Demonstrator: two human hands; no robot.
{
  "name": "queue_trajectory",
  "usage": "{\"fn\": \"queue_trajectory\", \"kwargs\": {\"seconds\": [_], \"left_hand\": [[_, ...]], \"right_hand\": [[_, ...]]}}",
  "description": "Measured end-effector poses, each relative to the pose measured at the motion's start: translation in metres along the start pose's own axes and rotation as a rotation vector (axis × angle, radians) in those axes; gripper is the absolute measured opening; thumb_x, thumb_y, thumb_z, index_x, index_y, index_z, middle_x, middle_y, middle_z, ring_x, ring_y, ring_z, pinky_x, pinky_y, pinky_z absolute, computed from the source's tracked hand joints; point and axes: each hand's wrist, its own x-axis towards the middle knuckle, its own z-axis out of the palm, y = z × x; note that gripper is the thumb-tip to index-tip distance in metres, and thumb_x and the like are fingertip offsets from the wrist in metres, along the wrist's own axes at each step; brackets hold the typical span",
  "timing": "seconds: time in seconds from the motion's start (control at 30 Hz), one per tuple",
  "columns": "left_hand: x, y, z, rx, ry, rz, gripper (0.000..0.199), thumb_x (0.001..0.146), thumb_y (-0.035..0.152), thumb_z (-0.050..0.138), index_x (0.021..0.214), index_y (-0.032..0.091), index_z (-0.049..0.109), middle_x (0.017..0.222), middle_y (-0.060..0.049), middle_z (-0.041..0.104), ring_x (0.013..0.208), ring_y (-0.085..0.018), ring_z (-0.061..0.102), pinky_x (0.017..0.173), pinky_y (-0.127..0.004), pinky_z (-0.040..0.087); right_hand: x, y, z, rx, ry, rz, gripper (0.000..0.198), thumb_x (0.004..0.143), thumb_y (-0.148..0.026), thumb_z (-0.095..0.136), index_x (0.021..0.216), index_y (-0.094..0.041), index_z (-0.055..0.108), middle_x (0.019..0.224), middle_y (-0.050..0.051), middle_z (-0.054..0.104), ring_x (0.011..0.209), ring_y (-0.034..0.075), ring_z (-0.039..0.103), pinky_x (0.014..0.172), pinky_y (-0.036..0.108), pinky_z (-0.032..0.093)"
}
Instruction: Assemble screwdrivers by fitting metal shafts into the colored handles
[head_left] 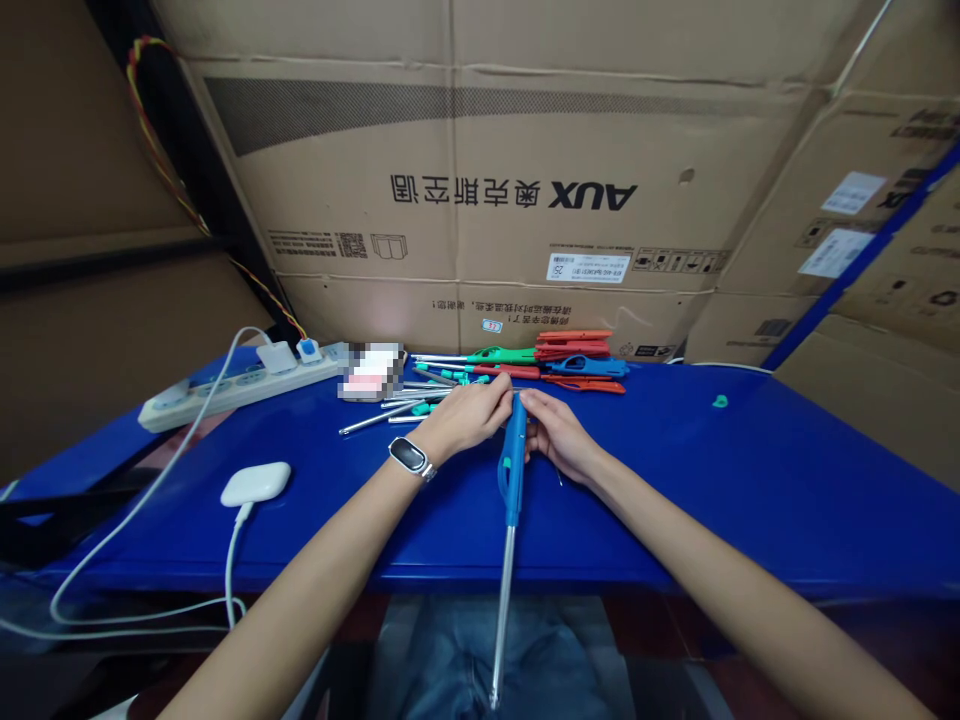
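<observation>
A blue long-nosed lighter (513,455) points its metal tube toward me, past the table's front edge. At its handle end, my right hand (561,432) is closed, thumb and fingers pinching the blue plastic. A thin wire-like piece (559,478) shows just below that hand. My left hand (471,412), with a watch (409,456) on its wrist, is closed in a pinch right beside the same end. Whatever lies between its fingertips is too small to make out. Behind the hands lie more lighters: a green one (502,355), red ones (574,348) and a blue one (592,366).
Loose metal tubes (375,418) and small green pieces (421,408) lie left of the lighters. A phone-like pixelated object (373,372), a power strip (225,392) and a white case with cable (256,484) are at left. One green piece (720,401) lies right. Cardboard (495,120) walls the back.
</observation>
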Motion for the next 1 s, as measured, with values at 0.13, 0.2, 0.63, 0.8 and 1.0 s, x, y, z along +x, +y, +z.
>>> {"fn": "queue_trajectory", "kwargs": {"seconds": [0.13, 0.2, 0.63, 0.8, 1.0], "left_hand": [[-0.001, -0.018, -0.009, -0.233, 0.077, -0.045, 0.030, 0.100, 0.039, 0.032, 0.085, 0.020, 0.049, 0.067, 0.001, 0.052, 0.060, -0.016, 0.050, 0.058, -0.027, 0.032], [-0.005, -0.032, -0.017, -0.314, 0.066, -0.071, 0.032, 0.097, 0.042, 0.038, 0.082, 0.019, 0.052, 0.071, 0.000, 0.056, 0.063, -0.015, 0.051, 0.060, -0.026, 0.035], [-0.021, -0.059, -0.022, -0.423, -0.204, -0.156, 0.020, 0.077, 0.029, 0.066, 0.088, 0.015, 0.075, 0.077, -0.004, 0.071, 0.068, -0.015, 0.060, 0.063, -0.026, 0.042], [-0.019, -0.034, -0.013, -0.716, -0.122, -0.161, 0.049, 0.064, 0.036, 0.084, 0.104, 0.015, 0.067, 0.071, 0.000, 0.066, 0.064, -0.014, 0.060, 0.063, -0.026, 0.045], [-0.010, -0.015, -0.003, -1.115, 0.304, -0.169, 0.031, 0.073, 0.041, 0.078, 0.091, 0.017, 0.069, 0.068, -0.001, 0.066, 0.058, -0.013, 0.060, 0.058, -0.026, 0.046]], "right_hand": [[0.000, -0.003, -0.004, 0.013, 0.044, 0.002, 0.031, 0.082, -0.045, 0.068, 0.094, -0.021, 0.053, 0.061, -0.004, 0.063, 0.044, 0.014, 0.060, 0.040, 0.025, 0.051], [0.000, -0.005, -0.006, 0.046, 0.087, -0.012, 0.027, 0.082, -0.042, 0.067, 0.090, -0.021, 0.054, 0.063, -0.003, 0.064, 0.044, 0.014, 0.059, 0.040, 0.025, 0.050], [0.005, -0.019, -0.011, 0.295, 0.421, 0.023, 0.018, 0.089, -0.027, 0.046, 0.075, -0.018, 0.053, 0.056, 0.000, 0.059, 0.043, 0.014, 0.054, 0.042, 0.025, 0.048], [0.007, -0.021, -0.015, 0.371, 0.548, -0.049, 0.016, 0.087, -0.024, 0.041, 0.073, -0.021, 0.048, 0.055, -0.001, 0.057, 0.044, 0.014, 0.052, 0.043, 0.024, 0.049], [0.007, -0.017, -0.019, 0.347, 0.562, -0.031, 0.008, 0.070, -0.018, 0.052, 0.070, -0.023, 0.046, 0.055, -0.001, 0.057, 0.051, 0.015, 0.057, 0.049, 0.028, 0.053]]}}
